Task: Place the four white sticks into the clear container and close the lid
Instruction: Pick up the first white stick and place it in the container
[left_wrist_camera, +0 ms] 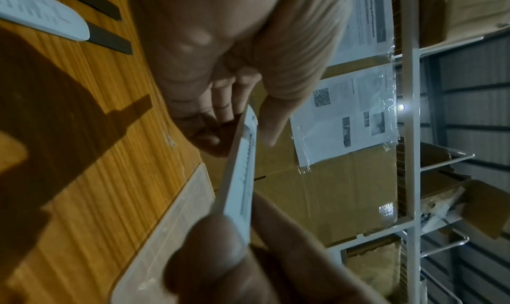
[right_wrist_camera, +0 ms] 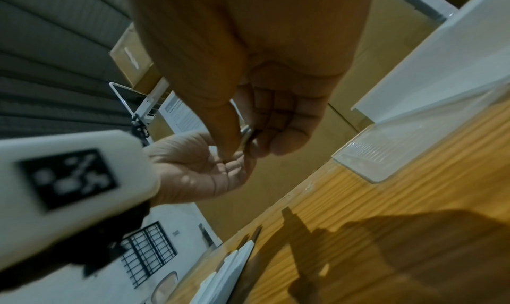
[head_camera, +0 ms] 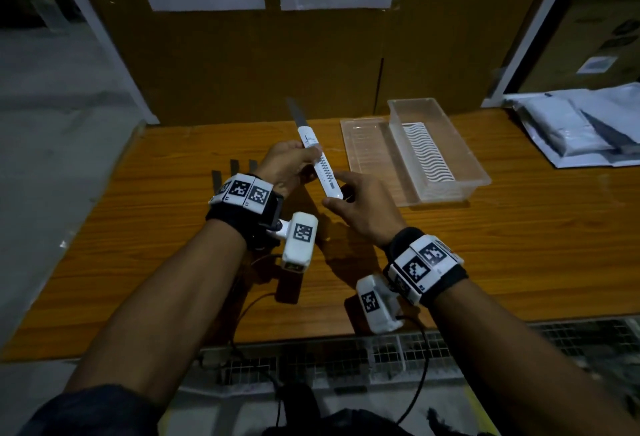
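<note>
A white stick [head_camera: 320, 165] with a grey tip is held slanted above the wooden table. My left hand [head_camera: 308, 155] grips its middle, and my right hand [head_camera: 341, 195] pinches its near white end between thumb and fingers. The left wrist view shows the stick [left_wrist_camera: 242, 167] running from my left hand's fingers [left_wrist_camera: 220, 121] down to my right hand's fingers [left_wrist_camera: 215, 256]. The clear container [head_camera: 464, 148] stands open to the right, holding a white wavy rack. Its lid [head_camera: 363, 148] lies flat beside it. Other white sticks [left_wrist_camera: 41, 14] lie on the table behind my left wrist, mostly hidden in the head view.
Grey stick tips [head_camera: 235, 169] poke out past my left wrist. Cardboard [head_camera: 242, 72] walls off the back of the table. White plastic bags [head_camera: 571, 127] lie at the far right. A wire mesh shelf [head_camera: 381, 352] runs below the table's front edge.
</note>
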Demonstrator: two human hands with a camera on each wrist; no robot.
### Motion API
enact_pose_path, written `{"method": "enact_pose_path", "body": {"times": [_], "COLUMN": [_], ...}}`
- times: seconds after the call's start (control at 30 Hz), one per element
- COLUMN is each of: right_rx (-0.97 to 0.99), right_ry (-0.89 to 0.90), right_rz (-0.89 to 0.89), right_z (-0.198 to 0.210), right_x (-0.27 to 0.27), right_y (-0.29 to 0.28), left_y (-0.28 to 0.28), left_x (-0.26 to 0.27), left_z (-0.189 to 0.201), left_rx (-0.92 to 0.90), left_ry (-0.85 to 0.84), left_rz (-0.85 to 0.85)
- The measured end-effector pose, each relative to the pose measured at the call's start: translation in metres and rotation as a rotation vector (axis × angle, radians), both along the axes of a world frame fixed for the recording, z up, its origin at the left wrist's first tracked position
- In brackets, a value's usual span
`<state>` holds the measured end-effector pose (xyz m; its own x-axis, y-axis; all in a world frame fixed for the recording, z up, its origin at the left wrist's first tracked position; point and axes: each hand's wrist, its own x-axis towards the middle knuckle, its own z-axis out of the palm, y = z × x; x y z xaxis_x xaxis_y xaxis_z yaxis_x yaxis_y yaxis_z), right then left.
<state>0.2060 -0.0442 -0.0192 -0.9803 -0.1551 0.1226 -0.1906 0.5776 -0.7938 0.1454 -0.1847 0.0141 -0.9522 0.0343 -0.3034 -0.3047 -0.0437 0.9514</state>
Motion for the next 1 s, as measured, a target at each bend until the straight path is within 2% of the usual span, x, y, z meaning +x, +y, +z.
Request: {"method": "enact_pose_path", "body": {"times": [0.13, 0.43, 0.77, 1.0], "right_rx": [-0.001, 0.042, 0.004, -0.058], "right_ry": [0.018, 0.048, 0.056, 0.025], "right_rz": [0.002, 0.017, -0.007, -0.048], "right_z": [0.000, 0.002, -0.002, -0.001], "right_x": [0.003, 0.008, 0.007, 0.003], "right_y": [0.000, -0.001, -0.001, -0.003], "left_y": [-0.005, 0.000, 0.000, -0.003], "left_x": [-0.012, -0.017, -0.006, -0.001], "left_z": [0.008, 0.011, 0.006, -0.002], "left_rx": [0.126, 0.061, 0.031, 0.088], "left_ry": [-0.007, 0.050, 0.220, 0.186], "left_rz": [0.150, 0.190, 0.054, 0.036]}}
